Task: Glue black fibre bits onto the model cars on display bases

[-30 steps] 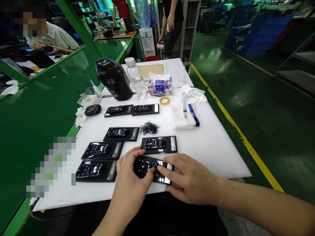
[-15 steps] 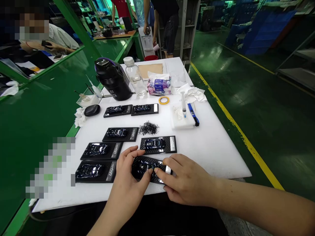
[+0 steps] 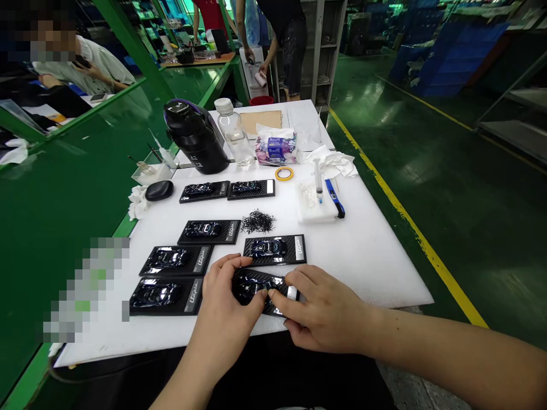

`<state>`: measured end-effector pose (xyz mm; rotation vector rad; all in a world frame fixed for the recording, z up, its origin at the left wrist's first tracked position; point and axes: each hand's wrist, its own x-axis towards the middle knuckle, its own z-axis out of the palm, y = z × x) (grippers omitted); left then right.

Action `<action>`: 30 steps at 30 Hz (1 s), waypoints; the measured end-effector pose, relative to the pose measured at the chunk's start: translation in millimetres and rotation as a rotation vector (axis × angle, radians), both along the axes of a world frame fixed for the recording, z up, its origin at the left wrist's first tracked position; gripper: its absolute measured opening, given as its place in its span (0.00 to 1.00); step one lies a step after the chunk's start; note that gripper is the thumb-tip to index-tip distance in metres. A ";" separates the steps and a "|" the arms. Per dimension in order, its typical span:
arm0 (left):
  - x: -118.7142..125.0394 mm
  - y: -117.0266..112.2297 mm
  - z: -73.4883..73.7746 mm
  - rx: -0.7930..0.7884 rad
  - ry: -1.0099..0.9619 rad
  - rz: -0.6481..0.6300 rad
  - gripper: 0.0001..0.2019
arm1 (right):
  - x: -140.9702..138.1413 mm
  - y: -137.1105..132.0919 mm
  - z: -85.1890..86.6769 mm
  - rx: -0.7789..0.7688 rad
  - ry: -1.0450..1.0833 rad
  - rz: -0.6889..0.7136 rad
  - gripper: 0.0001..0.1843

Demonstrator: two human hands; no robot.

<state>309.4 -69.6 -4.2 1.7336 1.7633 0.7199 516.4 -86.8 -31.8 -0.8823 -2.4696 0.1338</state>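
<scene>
A dark blue model car point(image 3: 248, 286) on a black patterned display base point(image 3: 273, 308) lies at the table's front, partly hidden by my hands. My left hand point(image 3: 228, 296) curls around its left part, fingers at the far side and thumb against the car. From the right, my right hand point(image 3: 318, 307) holds the base's end by the silver plate, with a fingertip meeting my left thumb at the car. Whether a tiny part sits between those tips I cannot tell. Just beyond lies another model car on its base point(image 3: 273, 249).
Several more model cars point(image 3: 164, 293) on bases lie left and farther back. Loose black slivers point(image 3: 258, 221) form a pile mid-table. Beyond are yellow tape point(image 3: 284, 173), a syringe point(image 3: 318, 181), a blue cutter point(image 3: 335, 198), tissues point(image 3: 276, 149), a clear bottle point(image 3: 235, 134) and a black jug point(image 3: 196, 139).
My hands keep almost the same grip on the model car and base. In the background, a person at the water dispenser leans and moves an arm; the seated person at left raises a phone.
</scene>
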 end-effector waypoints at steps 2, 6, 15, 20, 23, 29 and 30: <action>0.3 3.4 4.3 -0.030 0.011 -0.009 0.23 | 0.0 0.0 0.1 0.003 -0.007 0.002 0.23; 1.6 9.4 11.6 -0.044 0.052 -0.027 0.23 | 0.2 -0.6 0.2 0.026 -0.002 -0.004 0.23; -5.1 3.1 7.6 -0.013 0.048 -0.106 0.22 | -0.3 -0.9 -0.5 0.026 0.007 -0.011 0.23; -8.2 -6.0 2.6 0.046 -0.010 -0.101 0.18 | -0.4 -1.8 0.6 0.024 -0.014 -0.008 0.23; -7.5 -6.7 0.7 0.051 -0.008 -0.082 0.18 | -0.6 -1.9 1.2 0.016 -0.015 -0.012 0.23; -4.5 -3.4 1.8 0.021 0.027 -0.049 0.18 | -1.0 -1.3 1.0 0.028 -0.005 -0.012 0.22; -4.4 -2.4 2.3 0.006 0.017 -0.045 0.18 | -0.8 -1.1 1.1 0.029 -0.005 -0.012 0.22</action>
